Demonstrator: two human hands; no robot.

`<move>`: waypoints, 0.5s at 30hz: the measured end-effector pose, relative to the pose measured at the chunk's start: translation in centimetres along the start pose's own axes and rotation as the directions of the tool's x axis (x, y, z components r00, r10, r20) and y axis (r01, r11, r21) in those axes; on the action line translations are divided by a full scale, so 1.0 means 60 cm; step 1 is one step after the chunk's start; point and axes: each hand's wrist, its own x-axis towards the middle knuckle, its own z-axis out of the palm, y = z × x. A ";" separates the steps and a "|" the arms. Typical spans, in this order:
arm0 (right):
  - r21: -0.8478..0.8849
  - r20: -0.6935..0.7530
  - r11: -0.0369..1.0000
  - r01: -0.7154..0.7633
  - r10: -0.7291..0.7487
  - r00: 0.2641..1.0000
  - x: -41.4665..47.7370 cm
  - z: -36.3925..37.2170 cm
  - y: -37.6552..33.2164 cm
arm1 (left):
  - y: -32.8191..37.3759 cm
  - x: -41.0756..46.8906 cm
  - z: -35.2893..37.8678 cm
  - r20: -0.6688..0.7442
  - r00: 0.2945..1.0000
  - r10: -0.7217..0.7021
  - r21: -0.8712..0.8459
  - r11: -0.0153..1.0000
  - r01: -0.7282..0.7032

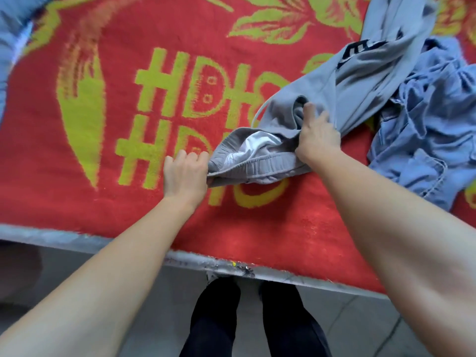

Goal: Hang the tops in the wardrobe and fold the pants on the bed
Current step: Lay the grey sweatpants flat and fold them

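On the red bedspread (108,207) both hands grip the grey pants (342,99) by the waistband, left hand (184,173) pinching its end, right hand (318,137) clutching bunched cloth beside a blue garment (427,140)

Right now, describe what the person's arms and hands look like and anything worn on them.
The left forearm and right forearm are bare, with no sleeves in view. The bare left hand and bare right hand wear no gloves, and no watch, bracelet or ring shows on the visible sides.
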 end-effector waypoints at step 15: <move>0.432 -0.217 0.891 -0.142 0.255 0.942 -0.158 -0.601 0.062 | -0.092 0.027 -0.563 -0.279 0.958 0.061 0.064 0.997 -0.045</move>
